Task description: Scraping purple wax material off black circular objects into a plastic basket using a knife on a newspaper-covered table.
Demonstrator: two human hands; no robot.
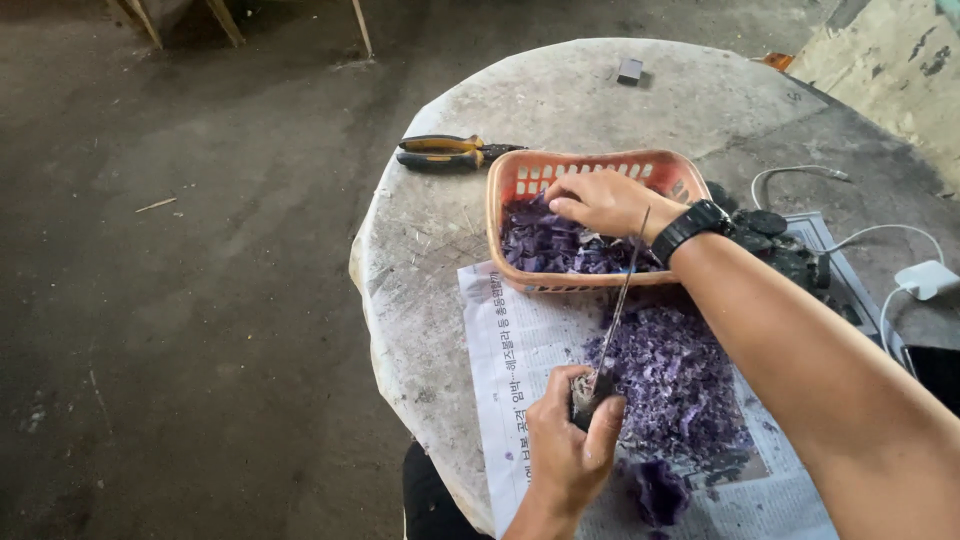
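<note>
My left hand (570, 440) grips the grey handle of a thin knife (622, 290) whose blade points up and away, toward the basket. My right hand (598, 202), with a black watch on the wrist, reaches into an orange plastic basket (500, 190) and its fingers rest on purple chopped pieces (545, 245) inside; whether it holds one is hidden. A pile of finer purple shreds (675, 380) lies on a sheet of newspaper (520, 350) in front of the basket.
The work sits on a round, worn concrete table (560, 100). Yellow-and-black pliers (450, 152) lie behind the basket's left side. A small grey box (630, 70) is at the far edge. A white charger (925, 278) with cables and dark objects (785, 250) lie to the right.
</note>
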